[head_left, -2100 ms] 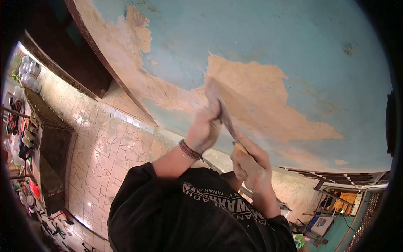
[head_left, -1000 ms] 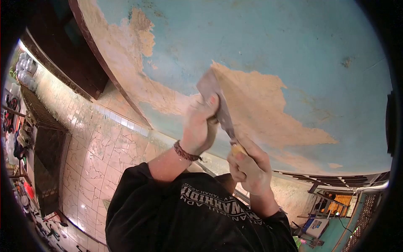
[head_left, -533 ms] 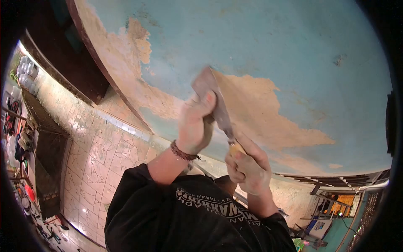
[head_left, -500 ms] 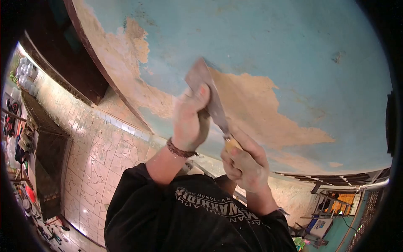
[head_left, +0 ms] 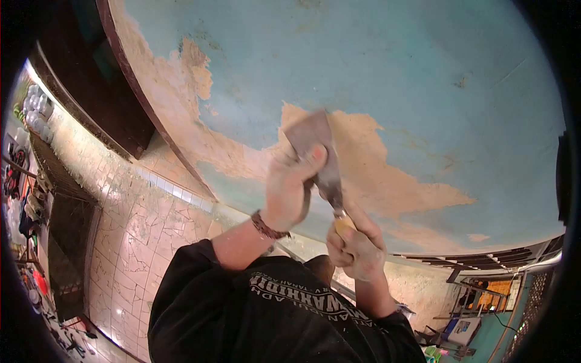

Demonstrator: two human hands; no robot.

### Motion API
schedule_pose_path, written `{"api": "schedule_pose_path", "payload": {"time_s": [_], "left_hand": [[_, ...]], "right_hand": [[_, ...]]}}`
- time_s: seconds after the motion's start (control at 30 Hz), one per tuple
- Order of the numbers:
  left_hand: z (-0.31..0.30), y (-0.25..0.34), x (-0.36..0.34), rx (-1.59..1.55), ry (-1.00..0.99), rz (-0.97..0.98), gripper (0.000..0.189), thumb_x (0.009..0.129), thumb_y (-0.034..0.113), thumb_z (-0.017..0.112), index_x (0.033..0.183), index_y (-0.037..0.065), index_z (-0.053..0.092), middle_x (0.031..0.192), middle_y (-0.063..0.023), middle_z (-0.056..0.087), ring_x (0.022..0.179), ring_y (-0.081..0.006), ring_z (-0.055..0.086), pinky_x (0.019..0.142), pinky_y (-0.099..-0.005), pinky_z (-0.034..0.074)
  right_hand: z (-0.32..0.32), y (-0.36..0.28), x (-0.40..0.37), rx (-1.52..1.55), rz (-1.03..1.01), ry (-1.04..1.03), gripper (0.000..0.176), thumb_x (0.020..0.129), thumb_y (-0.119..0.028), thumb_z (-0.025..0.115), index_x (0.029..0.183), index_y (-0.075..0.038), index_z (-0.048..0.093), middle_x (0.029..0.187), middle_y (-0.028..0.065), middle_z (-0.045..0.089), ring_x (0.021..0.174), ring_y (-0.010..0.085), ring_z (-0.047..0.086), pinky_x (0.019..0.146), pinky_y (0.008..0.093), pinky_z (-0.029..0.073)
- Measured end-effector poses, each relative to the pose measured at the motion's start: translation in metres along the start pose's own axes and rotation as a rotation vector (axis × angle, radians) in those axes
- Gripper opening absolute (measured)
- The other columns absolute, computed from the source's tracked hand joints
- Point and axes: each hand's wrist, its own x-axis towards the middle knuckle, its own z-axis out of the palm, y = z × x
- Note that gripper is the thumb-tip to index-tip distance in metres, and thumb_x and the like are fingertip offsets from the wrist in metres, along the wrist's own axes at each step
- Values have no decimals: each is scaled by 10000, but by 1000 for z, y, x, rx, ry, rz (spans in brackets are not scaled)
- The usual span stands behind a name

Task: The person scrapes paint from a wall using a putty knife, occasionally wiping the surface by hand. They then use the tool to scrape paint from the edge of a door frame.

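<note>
My right hand (head_left: pixel 361 247) is wrapped around the yellow handle of a putty knife (head_left: pixel 313 134). My left hand (head_left: pixel 292 187) grips the wide metal blade, its thumb lying flat on the face and the other fingers behind. The blade points up and slightly left over a bare beige patch in the blue painted wall (head_left: pixel 393 66). Whether the blade's edge touches the wall is hard to tell. Ragged paint borders this patch, and another peeled strip runs along the wall's left side. Pale dust coats both hands.
A dark door opening (head_left: pixel 91 78) stands at the left, above a cracked-tile floor (head_left: pixel 127 254). Along the far left is a dark cabinet (head_left: pixel 63 254) with cluttered items near it. Furniture and a white-and-blue box (head_left: pixel 465 328) sit at the lower right.
Both hands have moved the putty knife down and to the right across the view. The upper left edge of the bare patch, behind the blade before, now shows.
</note>
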Motion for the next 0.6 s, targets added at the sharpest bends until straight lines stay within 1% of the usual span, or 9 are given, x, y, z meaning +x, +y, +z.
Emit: {"api": "schedule_pose_path", "payload": {"time_s": [0.1, 0.13, 0.23, 0.27, 0.3, 0.37, 0.43, 0.5, 0.6], "left_hand": [[3, -12, 1, -41, 59, -57, 202, 935, 189, 602, 1035, 14, 581, 795, -16, 610, 623, -95, 569, 506, -242, 434], [3, -7, 2, -61, -24, -13, 204, 935, 189, 604, 1028, 9, 582, 780, -23, 611, 580, -102, 568, 488, -240, 435], [9, 3, 3, -67, 7, -16, 197, 936, 184, 602, 1018, 6, 582, 771, -27, 612, 576, -110, 577, 482, -239, 439], [11, 2, -2, 12, -2, -31, 192, 943, 229, 591, 982, 42, 572, 835, 3, 580, 738, -87, 537, 664, -249, 425], [10, 0, -4, 13, -9, -26, 192, 943, 229, 591, 982, 42, 572, 835, 3, 580, 738, -87, 537, 664, -249, 425], [6, -9, -3, 57, -2, -112, 180, 941, 228, 594, 969, 52, 573, 839, 10, 583, 737, -81, 542, 656, -237, 426], [7, -5, 0, 33, -42, -97, 173, 938, 220, 602, 977, 53, 578, 848, 9, 591, 752, -79, 551, 665, -234, 432], [10, -3, 1, -5, 36, -1, 222, 913, 199, 639, 1017, 9, 589, 806, -28, 624, 612, -100, 591, 497, -241, 452], [7, -10, -7, 31, 17, -37, 225, 912, 199, 641, 1024, 10, 592, 815, -28, 627, 626, -97, 592, 510, -246, 465]], "right_hand": [[-11, 7, -8, 77, -12, 1, 523, 955, -62, 450, 1453, 12, 310, 753, 10, 472, 499, 41, 315, 417, 189, 241], [-10, 9, -8, 83, -14, 15, 523, 955, -62, 450, 1453, 12, 310, 753, 10, 472, 499, 41, 315, 417, 189, 241], [-4, 7, -3, 113, -26, -36, 532, 952, -61, 448, 1455, 19, 296, 750, 11, 476, 496, 40, 302, 406, 191, 226], [-5, 7, -9, 113, -5, -16, 539, 953, -69, 456, 1459, 16, 289, 739, 13, 468, 493, 42, 300, 405, 193, 224], [-7, 5, -11, 110, 11, 2, 546, 955, -77, 464, 1462, 13, 282, 728, 15, 461, 490, 44, 297, 404, 196, 222], [-12, 3, -6, 130, 24, -11, 549, 956, -87, 472, 1464, 5, 284, 721, 15, 455, 487, 45, 294, 405, 197, 221], [-10, 9, -9, 175, 43, 4, 552, 957, -96, 479, 1466, -3, 286, 713, 15, 449, 485, 46, 291, 405, 198, 221], [-4, 13, -7, 220, 41, 23, 559, 955, -106, 490, 1466, -6, 289, 697, 10, 436, 483, 46, 288, 407, 194, 219], [-10, 11, -16, 228, 83, 51, 567, 953, -100, 491, 1476, -33, 283, 677, 7, 420, 486, 50, 296, 410, 198, 214]]}}
